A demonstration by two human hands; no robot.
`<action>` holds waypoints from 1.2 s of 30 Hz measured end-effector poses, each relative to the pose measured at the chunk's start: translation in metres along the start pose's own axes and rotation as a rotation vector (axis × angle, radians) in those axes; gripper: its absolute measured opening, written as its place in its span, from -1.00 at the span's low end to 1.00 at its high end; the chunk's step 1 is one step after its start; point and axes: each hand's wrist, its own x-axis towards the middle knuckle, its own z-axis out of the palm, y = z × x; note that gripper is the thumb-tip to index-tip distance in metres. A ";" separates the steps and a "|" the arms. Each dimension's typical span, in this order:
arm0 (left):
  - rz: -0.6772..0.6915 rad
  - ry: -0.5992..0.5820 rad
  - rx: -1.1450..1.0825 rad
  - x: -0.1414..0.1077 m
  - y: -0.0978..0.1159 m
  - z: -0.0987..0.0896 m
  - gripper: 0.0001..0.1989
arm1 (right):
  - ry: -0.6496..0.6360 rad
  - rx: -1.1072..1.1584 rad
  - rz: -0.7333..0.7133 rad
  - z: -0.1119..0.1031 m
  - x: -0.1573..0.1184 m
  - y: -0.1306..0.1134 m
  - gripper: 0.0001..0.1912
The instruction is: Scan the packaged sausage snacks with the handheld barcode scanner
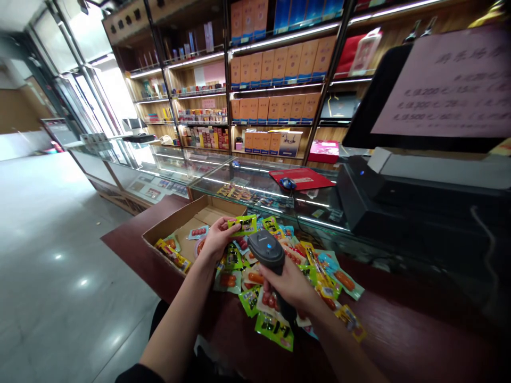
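Note:
My left hand (219,237) pinches a green snack packet (248,224) by its left end, just above the heap. In my right hand (288,282) is a dark grey barcode scanner (266,249), gripped by its handle, its head tilted toward the packet and a small blue light lit on top. Beneath both hands spreads a pile of small packets; among them are a packet of sausages (227,280), a lime-green packet (275,331) and a yellow packet (350,321). The scanner and my right hand cover part of the pile.
At the left a shallow cardboard box (159,229) holds several packets. Behind the brown table (403,330) runs a glass display counter (207,178), bearing a mouse (287,183) on a red mat (315,180). A monitor (363,106) with a paper sheet stands right; stocked shelves line the wall.

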 end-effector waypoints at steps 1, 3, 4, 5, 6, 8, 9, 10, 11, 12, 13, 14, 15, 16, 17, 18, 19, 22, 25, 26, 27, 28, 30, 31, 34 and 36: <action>-0.001 0.001 0.006 0.000 0.000 0.000 -0.56 | 0.000 -0.005 0.002 0.000 0.000 -0.001 -0.75; -0.002 0.012 0.027 0.001 0.000 -0.001 -0.55 | 0.001 -0.016 0.001 0.000 -0.001 -0.003 -0.75; -0.002 0.020 0.037 0.001 0.000 -0.001 -0.54 | 0.005 -0.019 -0.001 0.000 -0.001 -0.003 -0.75; -0.003 0.027 0.045 0.001 0.000 -0.001 -0.53 | 0.010 -0.017 -0.002 0.001 -0.001 -0.003 -0.76; -0.005 0.031 0.050 0.001 0.000 -0.001 -0.53 | 0.016 -0.011 -0.002 0.001 -0.001 -0.002 -0.75; -0.009 0.025 0.046 0.001 -0.001 -0.001 -0.54 | 0.015 -0.003 -0.001 0.001 -0.001 -0.001 -0.74; -0.009 0.017 0.038 0.001 -0.001 -0.001 -0.54 | 0.010 -0.003 -0.002 0.001 0.000 0.000 -0.74; -0.008 0.008 0.030 0.001 -0.002 -0.001 -0.55 | 0.006 -0.005 -0.006 0.001 0.001 0.001 -0.74; -0.005 0.001 0.023 0.001 -0.001 -0.002 -0.55 | 0.003 -0.005 -0.011 0.001 0.001 0.002 -0.75; -0.001 0.000 0.020 0.001 0.000 -0.004 -0.55 | 0.004 -0.005 -0.013 0.000 0.002 0.002 -0.75; 0.002 0.008 0.021 0.000 0.002 -0.007 -0.56 | 0.006 -0.006 -0.013 0.000 0.002 0.003 -0.75; 0.006 0.028 0.027 0.000 0.005 -0.011 -0.56 | 0.007 -0.011 -0.012 -0.001 0.003 0.004 -0.75; 0.013 0.056 0.036 0.000 0.010 -0.016 -0.56 | 0.002 -0.018 -0.014 -0.002 0.003 0.004 -0.74; 0.024 0.090 0.045 -0.001 0.016 -0.023 -0.56 | -0.005 -0.026 -0.015 -0.002 0.004 0.005 -0.73; 0.042 0.127 0.055 -0.001 0.023 -0.032 -0.56 | -0.014 -0.031 -0.017 -0.003 0.005 0.007 -0.72; 0.061 0.158 0.068 -0.002 0.032 -0.042 -0.55 | -0.020 -0.031 -0.017 -0.003 0.006 0.009 -0.71; 0.085 0.185 0.085 -0.003 0.041 -0.053 -0.55 | -0.023 -0.027 -0.012 -0.004 0.007 0.011 -0.69; 0.173 0.268 0.139 -0.011 0.068 -0.088 -0.52 | -0.022 -0.009 0.007 -0.003 0.010 0.019 -0.65; 0.250 0.396 0.146 -0.022 0.089 -0.117 -0.51 | -0.054 -0.015 0.026 -0.002 0.013 0.025 -0.62; 0.261 0.432 0.140 -0.026 0.093 -0.124 -0.51 | -0.062 -0.025 0.027 -0.002 0.014 0.025 -0.62; 0.265 0.458 0.133 -0.028 0.095 -0.129 -0.50 | -0.061 -0.036 0.023 -0.002 0.015 0.026 -0.62; 0.266 0.471 0.128 -0.030 0.096 -0.132 -0.50 | -0.050 -0.042 0.014 -0.003 0.015 0.025 -0.63; 0.265 0.469 0.127 -0.031 0.092 -0.133 -0.51 | -0.025 -0.040 0.001 -0.006 0.016 0.023 -0.63; 0.260 0.455 0.130 -0.031 0.088 -0.131 -0.51 | -0.013 -0.033 -0.004 -0.009 0.016 0.021 -0.62; 0.216 0.373 0.141 -0.025 0.071 -0.113 -0.51 | 0.020 -0.047 -0.021 -0.024 0.015 0.013 -0.62; 0.162 0.296 0.159 -0.019 0.057 -0.095 -0.51 | 0.044 -0.078 -0.040 -0.040 0.012 0.007 -0.62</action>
